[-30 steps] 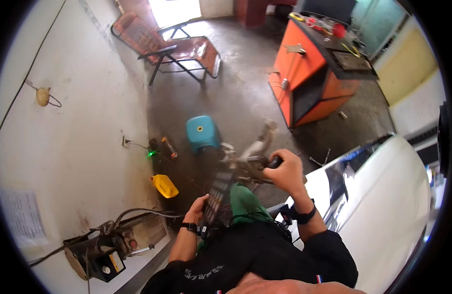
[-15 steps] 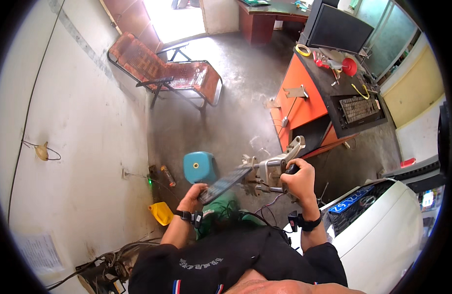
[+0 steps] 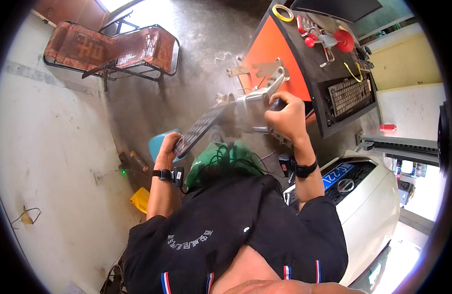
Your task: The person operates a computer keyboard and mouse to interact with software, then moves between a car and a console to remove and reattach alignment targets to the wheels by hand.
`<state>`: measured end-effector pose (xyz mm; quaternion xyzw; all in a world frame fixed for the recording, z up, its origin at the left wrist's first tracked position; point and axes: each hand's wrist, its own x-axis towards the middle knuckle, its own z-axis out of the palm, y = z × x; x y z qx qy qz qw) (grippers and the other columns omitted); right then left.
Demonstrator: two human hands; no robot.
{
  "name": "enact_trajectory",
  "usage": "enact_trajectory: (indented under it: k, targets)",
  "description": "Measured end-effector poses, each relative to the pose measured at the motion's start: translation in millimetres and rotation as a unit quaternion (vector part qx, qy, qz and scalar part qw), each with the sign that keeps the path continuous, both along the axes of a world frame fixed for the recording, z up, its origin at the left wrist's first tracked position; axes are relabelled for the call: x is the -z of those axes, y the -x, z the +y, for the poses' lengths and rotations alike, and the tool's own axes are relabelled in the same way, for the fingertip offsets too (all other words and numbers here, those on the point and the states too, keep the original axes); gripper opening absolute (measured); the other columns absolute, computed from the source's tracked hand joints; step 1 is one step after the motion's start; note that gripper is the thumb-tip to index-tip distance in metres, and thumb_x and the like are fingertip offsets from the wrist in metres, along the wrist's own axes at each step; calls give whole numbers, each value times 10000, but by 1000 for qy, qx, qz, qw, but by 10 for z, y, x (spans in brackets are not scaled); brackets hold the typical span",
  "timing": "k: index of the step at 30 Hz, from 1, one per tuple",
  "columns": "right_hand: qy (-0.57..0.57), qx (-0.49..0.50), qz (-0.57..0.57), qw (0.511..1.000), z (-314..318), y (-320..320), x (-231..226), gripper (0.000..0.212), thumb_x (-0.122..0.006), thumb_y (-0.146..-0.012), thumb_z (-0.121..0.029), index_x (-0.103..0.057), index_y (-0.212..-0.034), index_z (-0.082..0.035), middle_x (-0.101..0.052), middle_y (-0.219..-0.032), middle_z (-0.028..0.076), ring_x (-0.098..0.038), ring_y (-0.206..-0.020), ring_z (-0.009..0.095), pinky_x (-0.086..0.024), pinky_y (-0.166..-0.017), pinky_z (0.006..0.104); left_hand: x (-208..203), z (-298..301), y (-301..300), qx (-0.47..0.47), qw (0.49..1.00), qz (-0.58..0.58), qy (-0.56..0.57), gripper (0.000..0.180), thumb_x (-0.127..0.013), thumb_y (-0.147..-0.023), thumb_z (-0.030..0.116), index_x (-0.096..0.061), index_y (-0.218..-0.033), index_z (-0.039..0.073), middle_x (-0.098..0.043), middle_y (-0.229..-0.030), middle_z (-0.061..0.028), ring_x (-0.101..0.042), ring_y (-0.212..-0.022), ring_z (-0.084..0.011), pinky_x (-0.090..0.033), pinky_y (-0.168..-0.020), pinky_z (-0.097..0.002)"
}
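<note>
A metal wheel-alignment clamp (image 3: 250,109) with a flat dark target panel (image 3: 200,130) hangs in front of me, held between both hands. My left hand (image 3: 170,143) grips the panel's near-left edge, thumb on top. On the right, my right hand (image 3: 289,119) is closed around the clamp's black knob (image 3: 277,104). A pale forked arm of the clamp (image 3: 277,81) reaches up toward the orange desk side (image 3: 265,45). Motion blurs the clamp's middle.
Metal brackets (image 3: 268,68) stick out from the desk side. The dark desktop bears a keyboard (image 3: 350,95), yellow tape (image 3: 282,13) and a red-ended tool (image 3: 343,41). A white car (image 3: 373,210) stands at right. A blue stool (image 3: 158,145), yellow container (image 3: 140,200) and reclining chair (image 3: 113,49) are left.
I have moved closer to the desk, carrying the clamp toward its orange side and brackets. Both hands keep their grips. My left arm now overlaps the blue stool.
</note>
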<state>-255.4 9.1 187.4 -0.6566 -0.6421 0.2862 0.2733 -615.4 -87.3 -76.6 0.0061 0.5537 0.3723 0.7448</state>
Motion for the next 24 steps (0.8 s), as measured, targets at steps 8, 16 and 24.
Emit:
enact_trajectory:
  k: [8, 16, 24]
  targets:
    - [36, -24, -3, 999, 1139, -4, -48, 248, -717, -596, -126, -682, -805, 4, -640, -688, 90, -615, -626, 168, -505, -629, 286, 720, 869, -118, 9, 999, -21, -29, 299, -532, -858, 274, -661, -877, 4, -695, -808, -105, -638, -680, -201, -520, -653, -293]
    - [46, -47, -67, 996, 1696, -127, 253, 243, -714, -610, -124, -679, -823, -11, -664, -758, 97, -642, -687, 169, -521, -682, 295, 1215, 1322, -476, -65, 996, -56, 15, 352, -522, -858, 253, -642, -987, -52, -687, -832, -123, -614, -621, -196, -524, -597, -301]
    - [39, -76, -119, 989, 1902, -77, 384, 253, -715, -626, -117, -682, -853, -10, -672, -786, 111, -657, -710, 204, -525, -702, 306, 1251, 1534, -801, -59, 993, -58, 90, 495, -544, -830, 330, -612, -1124, -63, -687, -922, -137, -643, -737, -207, -547, -721, -307]
